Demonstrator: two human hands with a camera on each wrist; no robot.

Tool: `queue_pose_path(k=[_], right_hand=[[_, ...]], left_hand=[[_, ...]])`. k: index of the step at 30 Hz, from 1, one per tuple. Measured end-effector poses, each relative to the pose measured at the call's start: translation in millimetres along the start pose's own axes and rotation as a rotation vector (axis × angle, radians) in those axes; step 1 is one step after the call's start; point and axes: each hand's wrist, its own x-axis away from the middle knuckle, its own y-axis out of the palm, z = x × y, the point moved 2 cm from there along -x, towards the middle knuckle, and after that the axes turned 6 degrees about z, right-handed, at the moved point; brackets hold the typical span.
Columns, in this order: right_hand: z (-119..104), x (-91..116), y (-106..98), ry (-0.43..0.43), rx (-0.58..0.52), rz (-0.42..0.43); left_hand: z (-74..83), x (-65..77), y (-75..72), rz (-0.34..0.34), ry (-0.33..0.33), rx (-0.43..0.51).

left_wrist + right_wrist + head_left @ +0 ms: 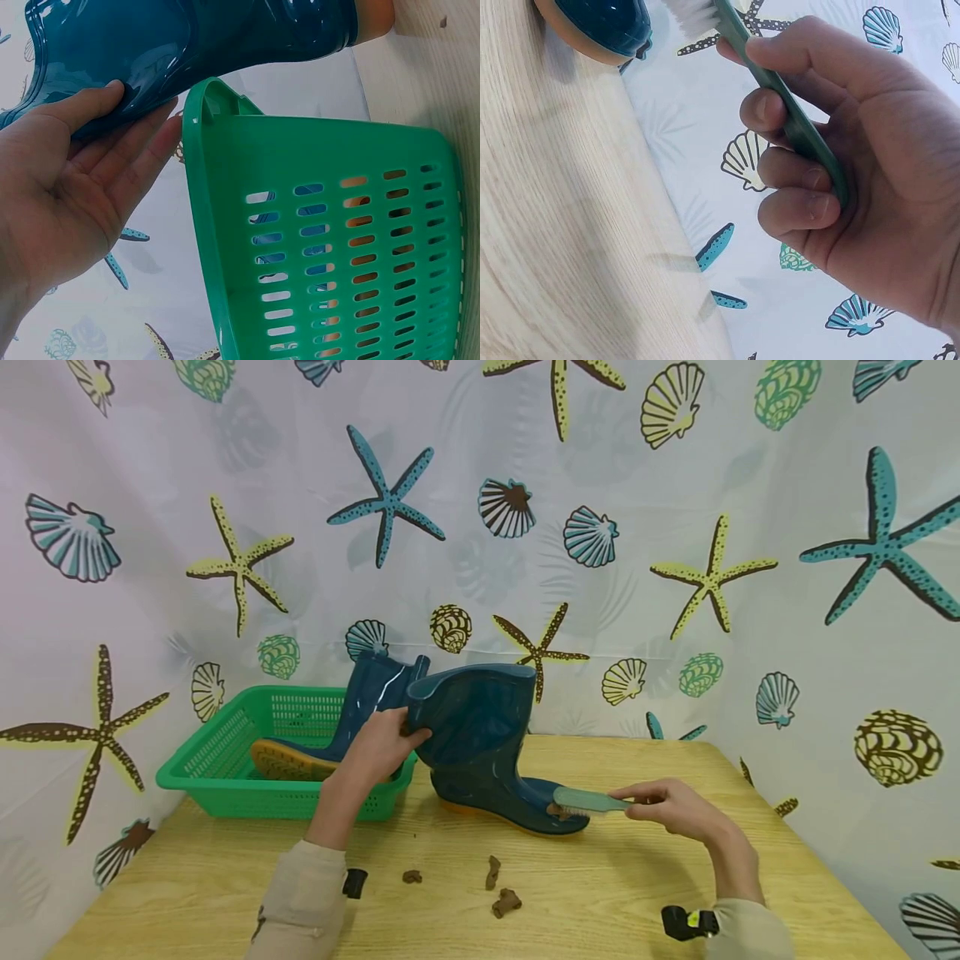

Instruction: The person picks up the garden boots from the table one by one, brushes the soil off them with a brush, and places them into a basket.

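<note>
My left hand [381,745] grips the upper shaft of a dark blue rubber boot [480,718], thumb on one face and fingers on the other. The boot has an orange-tan sole, and its toe points right. A green-handled scrub brush [588,800] with white bristles lies across the toe, over a brown patch of what looks like mud [555,811]. In the right wrist view, the fingers of my right hand [877,157] are curled round the brush handle. Whether the boot's whole sole rests on the table cannot be told.
A green plastic basket [174,777] stands at the left, with a second blue boot [367,702] lying in it. Several brown clumps [506,903] are scattered on the wooden table [420,927] in front. A patterned curtain [465,585] hangs behind and at the sides.
</note>
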Motion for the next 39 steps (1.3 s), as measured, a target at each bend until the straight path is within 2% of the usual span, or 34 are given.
queue_pose_path(k=[4, 12, 16, 21, 27, 33, 39], right_hand=[[-4, -3, 3, -0.023, 0.030, 0.003], [-6, -6, 3, -0.044, 0.121, 0.172], [-6, -7, 4, -0.039, 0.123, 0.125], [-3, -5, 4, -0.016, 0.043, 0.017], [-4, -3, 3, -0.016, -0.002, -0.025], [-10, -3, 3, -0.047, -0.002, 0.032], [-19, -5, 5, -0.082, 0.062, 0.141]], left_hand=[[-0.7, 0.0, 0.0, 0.001, 0.005, 0.002], [-0.5, -0.5, 0.7, -0.009, -0.004, 0.000], [0.2, -1.3, 0.3, -0.009, -0.005, -0.004], [0.3, -1.3, 0.0, -0.005, 0.002, 0.000], [-0.9, -1.3, 1.1, -0.010, 0.000, -0.007], [-1.1, -0.9, 0.7, -0.014, -0.008, -0.005], [-1.1, -0.7, 1.1, -0.015, -0.001, -0.002]])
